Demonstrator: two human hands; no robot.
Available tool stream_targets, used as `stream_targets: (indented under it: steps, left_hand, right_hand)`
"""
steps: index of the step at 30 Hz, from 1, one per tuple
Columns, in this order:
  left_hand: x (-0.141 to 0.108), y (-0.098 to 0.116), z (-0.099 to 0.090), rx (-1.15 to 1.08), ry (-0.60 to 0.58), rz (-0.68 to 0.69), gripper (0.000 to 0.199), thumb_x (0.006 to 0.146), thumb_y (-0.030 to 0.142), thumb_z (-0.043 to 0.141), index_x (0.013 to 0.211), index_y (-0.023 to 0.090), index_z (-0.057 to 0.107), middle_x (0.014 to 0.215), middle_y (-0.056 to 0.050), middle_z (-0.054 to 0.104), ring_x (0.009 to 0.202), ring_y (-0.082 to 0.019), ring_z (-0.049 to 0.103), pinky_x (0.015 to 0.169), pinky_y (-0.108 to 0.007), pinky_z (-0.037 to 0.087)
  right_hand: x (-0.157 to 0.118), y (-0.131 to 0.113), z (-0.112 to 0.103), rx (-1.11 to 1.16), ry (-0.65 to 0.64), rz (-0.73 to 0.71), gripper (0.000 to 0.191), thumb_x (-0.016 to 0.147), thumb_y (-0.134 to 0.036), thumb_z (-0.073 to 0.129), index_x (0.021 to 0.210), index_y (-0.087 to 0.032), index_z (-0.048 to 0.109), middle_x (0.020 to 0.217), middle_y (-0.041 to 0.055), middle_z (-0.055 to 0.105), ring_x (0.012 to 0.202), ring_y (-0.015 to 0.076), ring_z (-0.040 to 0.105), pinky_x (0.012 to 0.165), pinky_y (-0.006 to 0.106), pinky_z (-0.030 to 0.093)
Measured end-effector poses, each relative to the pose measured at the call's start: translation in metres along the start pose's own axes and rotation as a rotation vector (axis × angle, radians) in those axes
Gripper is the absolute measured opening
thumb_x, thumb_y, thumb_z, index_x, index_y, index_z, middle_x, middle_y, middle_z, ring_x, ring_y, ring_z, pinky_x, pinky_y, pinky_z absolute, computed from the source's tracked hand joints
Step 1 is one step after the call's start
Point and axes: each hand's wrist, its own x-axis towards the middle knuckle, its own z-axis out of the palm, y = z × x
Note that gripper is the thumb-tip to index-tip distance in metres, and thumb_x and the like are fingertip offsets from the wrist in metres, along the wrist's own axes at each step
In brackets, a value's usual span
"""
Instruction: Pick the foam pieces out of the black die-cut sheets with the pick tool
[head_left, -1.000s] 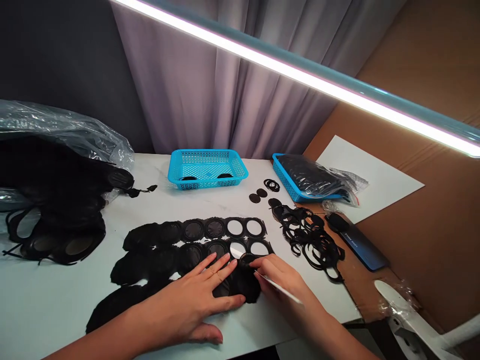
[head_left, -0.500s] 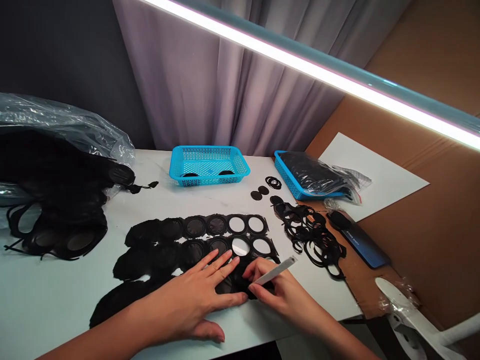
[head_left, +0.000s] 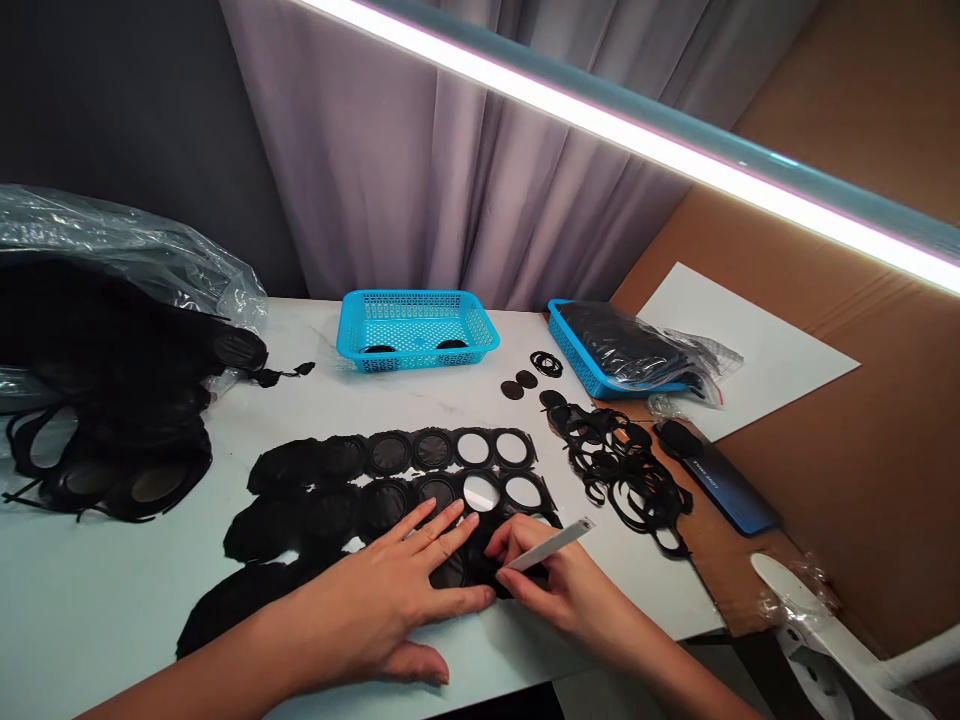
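Black die-cut strips (head_left: 390,470) with rings and round discs lie in rows on the white table (head_left: 97,590). My left hand (head_left: 382,600) presses flat on the nearest strip, fingers spread. My right hand (head_left: 555,585) holds a thin white blade-like tool (head_left: 551,543) with its tip down at the strip's right end, beside my left fingertips. Some rings at the strips' right ends show the white table through them.
A blue basket (head_left: 415,330) holding a few black discs stands at the back. A second blue basket (head_left: 600,360) holds a bagged black bundle. A scrap ring pile (head_left: 626,470), loose discs (head_left: 521,385), a blue tool (head_left: 720,480) and bagged black stacks (head_left: 105,380) surround the strips.
My right hand turned the white tool from pointing lower right to pointing upper right, and shifted down to the nearest strip. My left hand stayed put.
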Motion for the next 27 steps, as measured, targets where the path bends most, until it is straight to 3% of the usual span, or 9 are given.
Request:
stream_targets:
  steps: [7, 12, 14, 16, 19, 21, 23, 27]
  left_hand:
    - [-0.002, 0.0, 0.002, -0.021, 0.025, 0.001, 0.071, 0.09, 0.06, 0.061, 0.153, 0.039, 0.036, 0.162, -0.014, 0.017, 0.149, -0.038, 0.016, 0.118, -0.06, 0.023]
    - [-0.003, -0.002, 0.005, -0.053, 0.051, 0.003, 0.071, 0.09, 0.061, 0.061, 0.153, 0.04, 0.035, 0.164, -0.01, 0.008, 0.15, -0.036, 0.015, 0.12, -0.057, 0.02]
    - [-0.004, -0.002, 0.005, -0.068, 0.057, -0.002, 0.071, 0.091, 0.061, 0.06, 0.153, 0.041, 0.034, 0.164, -0.009, 0.003, 0.15, -0.036, 0.014, 0.12, -0.057, 0.02]
    - [-0.004, -0.002, 0.003, -0.083, 0.059, -0.005, 0.069, 0.091, 0.059, 0.061, 0.153, 0.041, 0.036, 0.163, -0.009, 0.0, 0.149, -0.037, 0.015, 0.12, -0.057, 0.021]
    - [-0.004, 0.001, -0.001, -0.11, 0.064, -0.007, 0.07, 0.09, 0.055, 0.065, 0.152, 0.042, 0.037, 0.163, -0.008, -0.002, 0.148, -0.038, 0.016, 0.12, -0.057, 0.022]
    - [-0.004, 0.003, -0.005, -0.125, 0.04, -0.021, 0.069, 0.09, 0.054, 0.064, 0.152, 0.043, 0.036, 0.163, -0.007, -0.003, 0.148, -0.038, 0.014, 0.12, -0.058, 0.021]
    - [-0.004, 0.004, -0.009, -0.155, 0.005, -0.033, 0.068, 0.09, 0.058, 0.063, 0.152, 0.044, 0.036, 0.162, -0.007, -0.003, 0.148, -0.039, 0.011, 0.119, -0.06, 0.022]
    - [-0.011, -0.005, -0.016, -0.233, -0.031, -0.148, 0.076, 0.092, 0.063, 0.056, 0.157, 0.041, 0.024, 0.164, -0.006, 0.004, 0.149, -0.037, 0.008, 0.116, -0.057, 0.03]
  right_hand:
    - [-0.001, 0.009, 0.003, -0.086, 0.021, -0.124, 0.017, 0.092, -0.014, 0.056, 0.08, -0.019, 0.045, 0.102, 0.0027, 0.06, 0.088, 0.0154, 0.056, 0.073, 0.027, 0.044]
    - [-0.011, 0.001, 0.018, -0.551, 0.042, -0.403, 0.017, 0.093, -0.003, 0.044, 0.091, -0.019, 0.05, 0.11, 0.0114, 0.063, 0.101, 0.0233, 0.057, 0.085, 0.035, 0.049]
    - [-0.013, -0.001, 0.015, -0.632, 0.105, -0.438, 0.02, 0.097, -0.005, 0.04, 0.095, -0.019, 0.053, 0.114, 0.0123, 0.063, 0.105, 0.0241, 0.057, 0.091, 0.036, 0.048]
    - [-0.009, 0.003, -0.002, -0.587, 0.318, -0.358, 0.018, 0.1, -0.012, 0.04, 0.099, -0.021, 0.056, 0.114, 0.0099, 0.063, 0.104, 0.0223, 0.058, 0.09, 0.033, 0.048]
    - [0.005, 0.021, -0.049, -0.585, 0.74, -0.172, 0.017, 0.102, -0.026, 0.042, 0.105, -0.021, 0.059, 0.107, 0.0094, 0.065, 0.098, 0.0225, 0.061, 0.085, 0.033, 0.047]
    - [0.014, 0.037, -0.084, -0.688, 0.784, -0.016, 0.019, 0.098, -0.031, 0.044, 0.089, -0.02, 0.056, 0.091, 0.0087, 0.067, 0.079, 0.0223, 0.061, 0.072, 0.033, 0.045]
    - [0.019, 0.049, -0.11, -0.819, 0.771, 0.069, 0.017, 0.092, -0.031, 0.047, 0.082, -0.02, 0.054, 0.086, 0.0101, 0.066, 0.074, 0.0244, 0.058, 0.067, 0.034, 0.042]
    - [0.012, 0.048, -0.124, -1.008, 0.933, -0.019, 0.023, 0.091, -0.035, 0.046, 0.076, -0.019, 0.054, 0.089, 0.0124, 0.06, 0.082, 0.0263, 0.054, 0.074, 0.037, 0.042]
